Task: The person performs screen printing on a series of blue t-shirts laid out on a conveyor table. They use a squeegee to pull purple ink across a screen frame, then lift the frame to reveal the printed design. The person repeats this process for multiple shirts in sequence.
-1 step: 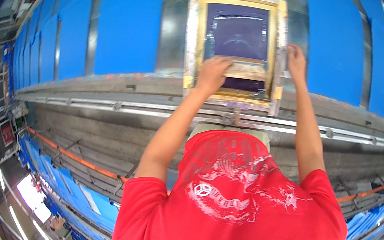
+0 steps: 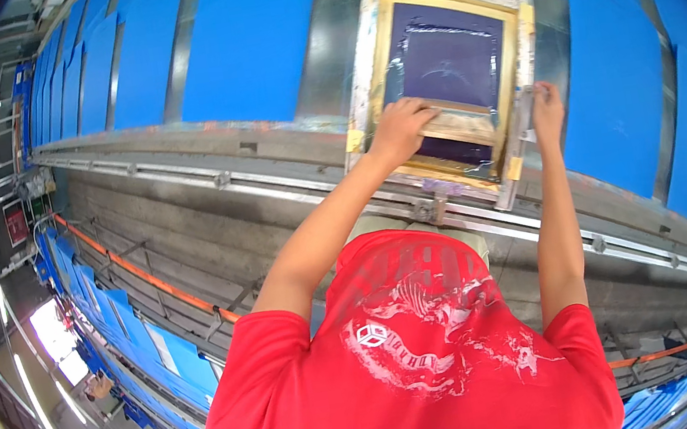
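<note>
One pale wooden bar, crosswise on a dark purple screen in a yellow-edged white rectangular frame, left hand, fingers closed on bar's left end, right hand at frame's right edge, hold I cannot tell.

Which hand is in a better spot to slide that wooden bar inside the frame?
Probably the left hand: it's on the wooden bar. The right hand is by the frame's right edge.
</note>
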Motion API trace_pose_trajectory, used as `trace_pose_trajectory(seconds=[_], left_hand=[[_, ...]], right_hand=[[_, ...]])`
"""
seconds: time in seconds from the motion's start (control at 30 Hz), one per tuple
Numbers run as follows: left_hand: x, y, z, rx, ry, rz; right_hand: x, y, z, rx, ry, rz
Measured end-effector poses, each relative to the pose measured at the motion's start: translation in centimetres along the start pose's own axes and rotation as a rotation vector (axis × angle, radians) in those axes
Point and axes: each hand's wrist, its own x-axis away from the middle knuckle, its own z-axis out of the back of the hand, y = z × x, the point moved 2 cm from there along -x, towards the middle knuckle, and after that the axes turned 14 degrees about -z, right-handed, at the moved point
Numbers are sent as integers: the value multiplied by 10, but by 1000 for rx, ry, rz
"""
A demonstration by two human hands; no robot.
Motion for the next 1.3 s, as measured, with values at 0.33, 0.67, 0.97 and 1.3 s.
trace_pose_trajectory(seconds=[0.33, 0.67, 0.97, 1.3], left_hand=[[80, -52, 121, -42, 17, 27], [191, -187, 244, -49, -87, 70], [235, -204, 241, -82, -129, 105], [236, -222, 241, -188, -206, 34]], right_hand=[[106, -187, -62, -21, 127, 97], [198, -233, -273, -195, 99, 92], [197, -223, -290, -123, 77, 52], [181, -237, -264, 446, -24, 185]])
